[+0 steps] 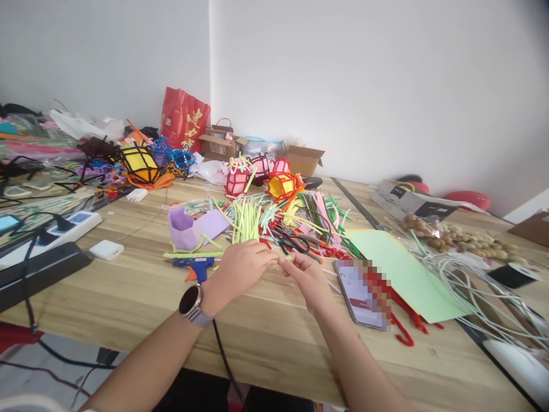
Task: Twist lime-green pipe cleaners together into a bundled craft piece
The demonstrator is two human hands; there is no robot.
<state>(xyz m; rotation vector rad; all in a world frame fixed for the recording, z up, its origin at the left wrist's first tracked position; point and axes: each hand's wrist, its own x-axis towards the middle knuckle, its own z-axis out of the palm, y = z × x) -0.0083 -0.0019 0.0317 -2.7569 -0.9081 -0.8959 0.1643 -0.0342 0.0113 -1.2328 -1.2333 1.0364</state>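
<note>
My left hand [242, 266], with a watch on its wrist, and my right hand [305, 273] meet over the wooden table [141, 297]. Both pinch the ends of a short pale yellow-green pipe cleaner piece [279, 260] held between them. Just behind my hands lie a bundle of yellow-green pipe cleaners [246, 220] and black-handled scissors [294, 240]. A blue glue gun [195, 266] lies left of my left hand. A phone [358, 294] lies right of my right hand.
Pipe-cleaner lanterns [281, 184] and loose coloured pipe cleaners fill the table's middle. A light green sheet [403, 274], red pipe cleaners [403, 320], white cords [476, 286] and nuts lie right. Power strips [64, 226], a charger [106, 249], cardboard boxes and a red bag [184, 117] lie left and back.
</note>
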